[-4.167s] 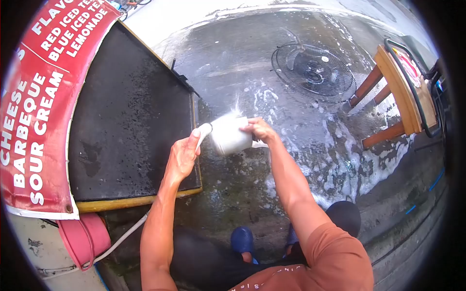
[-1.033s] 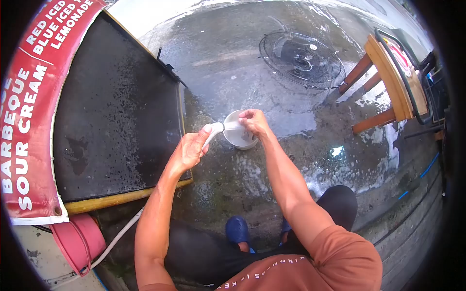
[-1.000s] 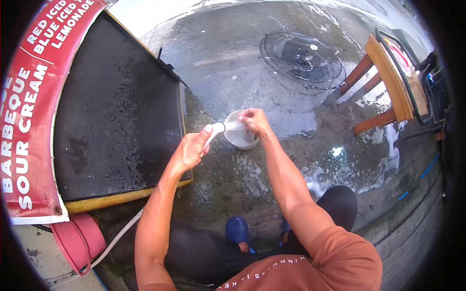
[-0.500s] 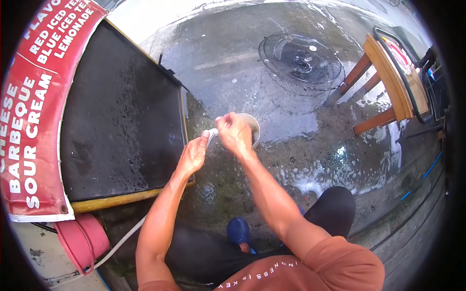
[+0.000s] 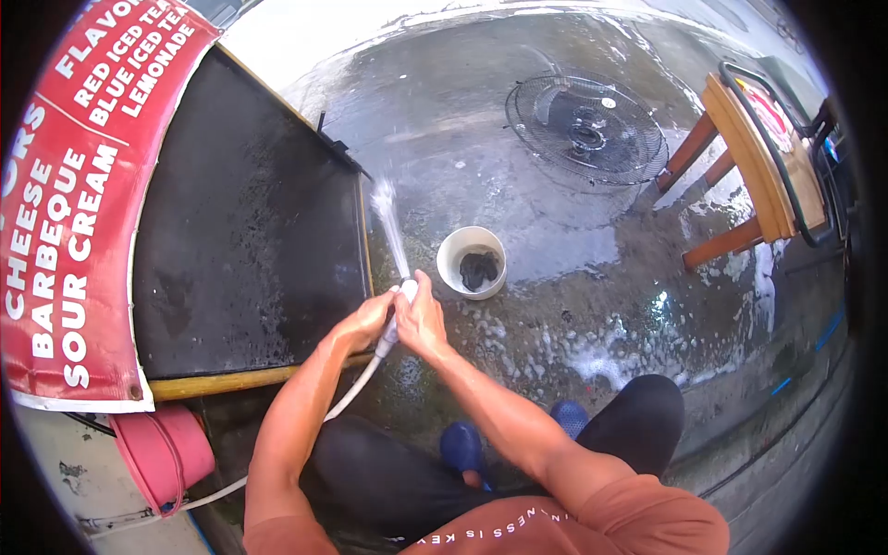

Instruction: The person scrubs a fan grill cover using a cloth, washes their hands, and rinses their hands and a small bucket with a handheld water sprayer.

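Observation:
Both hands meet around a white spray nozzle point(image 5: 408, 292) on the end of a pale hose point(image 5: 361, 381). My left hand point(image 5: 368, 319) wraps the nozzle from the left. My right hand point(image 5: 424, 322) grips it from the right, near its tip. A jet of water point(image 5: 390, 227) shoots away from me and fans out beside the black board. Just right of the jet, a white bucket point(image 5: 446, 268) stands upright on the wet ground, with something dark, perhaps a cloth, in it. Neither hand touches the bucket.
A round wire fan guard point(image 5: 629, 153) lies on the wet concrete. To the right stands a wooden stool point(image 5: 740, 166). On the left are a large black board point(image 5: 250, 231), a red printed banner point(image 5: 88, 231) and a pink bucket point(image 5: 171, 453). Soap foam point(image 5: 601, 361) spreads near my feet.
My right hand has moved from over the bucket down to the nozzle, uncovering the bucket. Water now sprays forward in a visible jet. The view has shifted slightly.

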The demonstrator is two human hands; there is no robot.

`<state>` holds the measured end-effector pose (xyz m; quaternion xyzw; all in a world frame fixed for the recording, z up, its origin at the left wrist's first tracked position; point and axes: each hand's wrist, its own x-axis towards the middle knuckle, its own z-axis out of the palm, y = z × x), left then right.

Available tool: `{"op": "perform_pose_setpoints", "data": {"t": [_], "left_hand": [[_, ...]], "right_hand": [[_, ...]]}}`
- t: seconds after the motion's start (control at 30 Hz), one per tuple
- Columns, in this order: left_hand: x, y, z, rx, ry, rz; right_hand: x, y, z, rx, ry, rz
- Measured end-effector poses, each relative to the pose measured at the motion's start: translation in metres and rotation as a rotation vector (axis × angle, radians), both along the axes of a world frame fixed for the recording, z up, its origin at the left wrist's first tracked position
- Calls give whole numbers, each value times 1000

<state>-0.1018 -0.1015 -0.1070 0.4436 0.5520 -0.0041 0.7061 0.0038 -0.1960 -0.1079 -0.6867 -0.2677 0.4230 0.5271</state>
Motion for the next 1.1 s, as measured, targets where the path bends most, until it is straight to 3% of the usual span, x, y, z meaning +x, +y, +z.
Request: {"op": "perform_pose_setpoints", "data": {"t": [0.07, 0.2, 0.37, 0.47, 0.5, 0.6, 0.63, 0.73, 0.77, 0.87, 0.9, 1.0, 1.03, 1.1], "left_hand": [[-5, 33, -8, 119, 112, -149], [21, 89, -24, 218, 90, 208], [20, 144, -103, 226, 142, 55], [23, 140, -102, 177, 1, -13], [33, 128, -112, 177, -299, 150], [27, 137, -107, 560, 83, -78], [32, 136, -98, 920, 424, -244], [34, 123, -85, 1391, 671, -623], [48, 102, -58, 1329, 596, -350], [27, 127, -115, 1600, 446, -716], [30, 129, -118, 1238, 594, -726], [26, 127, -123, 1136, 496, -515], [27, 137, -128, 970, 460, -500], [26, 137, -134, 535, 64, -132]], "right_hand": [[-22, -6, -8, 91, -93, -23], [-53, -23, 11, 163, -109, 55], [-54, -37, 36, 165, -131, 90], [-47, -40, 35, 174, -134, 134], [-44, -40, 38, 160, -121, 132], [-39, -39, 37, 152, -119, 119], [-38, -39, 36, 153, -123, 125], [-35, -39, 34, 143, -141, 129], [-35, -38, 35, 134, -151, 121], [-34, -36, 33, 108, -175, 133], [-34, -35, 32, 100, -181, 143], [-37, -36, 31, 122, -179, 149], [-36, -35, 32, 114, -178, 153], [-35, -36, 36, 95, -175, 158]]}}
